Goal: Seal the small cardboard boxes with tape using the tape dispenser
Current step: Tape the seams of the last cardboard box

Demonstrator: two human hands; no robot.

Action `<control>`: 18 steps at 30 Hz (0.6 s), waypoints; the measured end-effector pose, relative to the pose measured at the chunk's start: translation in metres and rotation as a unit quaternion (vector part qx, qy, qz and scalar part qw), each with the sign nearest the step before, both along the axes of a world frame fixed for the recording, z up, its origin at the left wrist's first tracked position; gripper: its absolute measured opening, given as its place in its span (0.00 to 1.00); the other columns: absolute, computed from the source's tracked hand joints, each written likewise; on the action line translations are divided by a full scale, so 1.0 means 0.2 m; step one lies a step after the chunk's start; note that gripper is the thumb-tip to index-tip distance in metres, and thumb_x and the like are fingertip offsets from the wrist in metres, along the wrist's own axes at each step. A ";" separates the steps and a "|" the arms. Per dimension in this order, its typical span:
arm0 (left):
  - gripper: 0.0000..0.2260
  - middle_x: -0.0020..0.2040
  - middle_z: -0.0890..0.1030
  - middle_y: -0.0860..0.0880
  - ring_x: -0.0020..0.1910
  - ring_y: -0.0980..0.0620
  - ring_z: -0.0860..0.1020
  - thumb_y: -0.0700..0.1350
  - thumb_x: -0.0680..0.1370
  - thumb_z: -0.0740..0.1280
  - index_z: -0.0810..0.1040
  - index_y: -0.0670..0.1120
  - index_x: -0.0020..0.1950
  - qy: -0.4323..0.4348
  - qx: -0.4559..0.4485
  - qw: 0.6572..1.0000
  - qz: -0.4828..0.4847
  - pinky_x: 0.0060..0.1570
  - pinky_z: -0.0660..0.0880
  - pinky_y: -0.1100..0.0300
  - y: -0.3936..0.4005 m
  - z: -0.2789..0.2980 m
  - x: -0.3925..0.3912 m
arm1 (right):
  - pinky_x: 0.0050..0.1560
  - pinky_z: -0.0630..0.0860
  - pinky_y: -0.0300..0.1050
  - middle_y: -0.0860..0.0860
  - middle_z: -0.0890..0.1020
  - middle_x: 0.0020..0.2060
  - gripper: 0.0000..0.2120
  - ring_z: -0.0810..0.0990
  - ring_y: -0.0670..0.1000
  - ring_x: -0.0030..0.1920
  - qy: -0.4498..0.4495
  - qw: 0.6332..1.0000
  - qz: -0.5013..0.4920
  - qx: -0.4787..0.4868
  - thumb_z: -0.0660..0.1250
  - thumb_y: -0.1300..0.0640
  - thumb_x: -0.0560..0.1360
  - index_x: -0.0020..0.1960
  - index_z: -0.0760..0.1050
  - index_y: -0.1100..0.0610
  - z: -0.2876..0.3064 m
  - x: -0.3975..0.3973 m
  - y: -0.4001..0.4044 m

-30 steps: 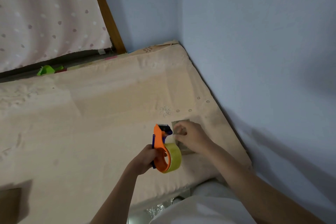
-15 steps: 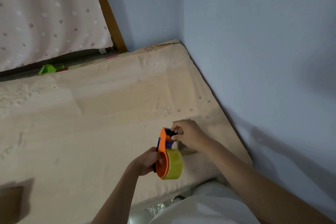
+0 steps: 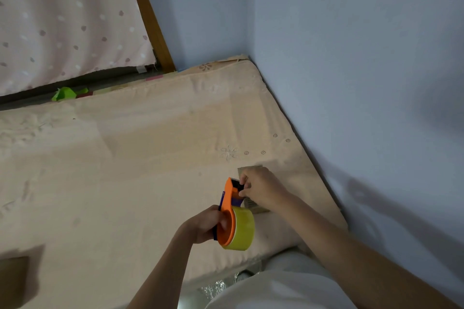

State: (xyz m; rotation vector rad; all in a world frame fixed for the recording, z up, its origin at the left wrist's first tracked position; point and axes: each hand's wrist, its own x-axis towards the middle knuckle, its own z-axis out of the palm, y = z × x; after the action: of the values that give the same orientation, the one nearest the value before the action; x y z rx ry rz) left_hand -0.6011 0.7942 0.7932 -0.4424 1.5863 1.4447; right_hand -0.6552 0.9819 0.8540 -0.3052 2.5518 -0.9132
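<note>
Since a second ago the dispenser point(image 3: 229, 211) has tipped more upright and dropped a touch toward the mattress edge, and the right hand point(image 3: 261, 189) has come off the box to the dispenser's head.

The mattress point(image 3: 130, 158) fills the view, pushed into the corner of the blue wall point(image 3: 351, 57). A small box point(image 3: 252, 204) lies flat on it near the wall side, mostly hidden under the right hand, only its far edge and a near corner showing.

The left hand point(image 3: 206, 224) grips the orange dispenser by its handle, fingers curled round, just in front of the box. The right hand pinches at the black cutter end; whether it has tape I cannot tell. The yellow roll point(image 3: 242, 228) sits in the dispenser's hub.
</note>
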 end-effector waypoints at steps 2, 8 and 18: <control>0.20 0.49 0.79 0.39 0.49 0.39 0.79 0.35 0.63 0.63 0.77 0.38 0.55 -0.003 0.003 1.000 -0.005 0.53 0.78 0.46 0.00 0.01 0.01 | 0.51 0.81 0.50 0.49 0.82 0.43 0.10 0.82 0.49 0.44 -0.010 1.000 -0.006 -0.003 0.76 0.58 0.72 0.51 0.78 0.55 0.00 0.00 0.00; 0.20 0.47 0.82 0.40 0.47 0.41 0.82 0.35 0.63 0.64 0.78 0.38 0.54 -0.019 0.029 0.999 -0.003 0.47 0.80 0.51 0.00 0.00 0.01 | 0.51 0.81 0.47 0.50 0.83 0.44 0.08 0.81 0.48 0.45 -0.025 1.000 -0.004 -0.017 0.75 0.60 0.72 0.51 0.80 0.55 0.01 0.01 0.00; 0.13 0.44 0.83 0.45 0.45 0.46 0.83 0.33 0.70 0.61 0.78 0.41 0.51 -0.017 0.010 0.999 -0.030 0.45 0.80 0.54 -0.04 0.01 0.01 | 0.42 0.72 0.34 0.48 0.81 0.46 0.09 0.78 0.44 0.46 -0.092 0.995 0.036 -0.023 0.75 0.58 0.74 0.53 0.81 0.55 0.05 -0.02 0.03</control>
State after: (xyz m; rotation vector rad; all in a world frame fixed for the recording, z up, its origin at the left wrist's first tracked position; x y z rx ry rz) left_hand -0.5990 0.7867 0.7957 -0.4025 1.5447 1.3995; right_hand -0.6588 0.9869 0.8634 -0.3097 2.3398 -0.9285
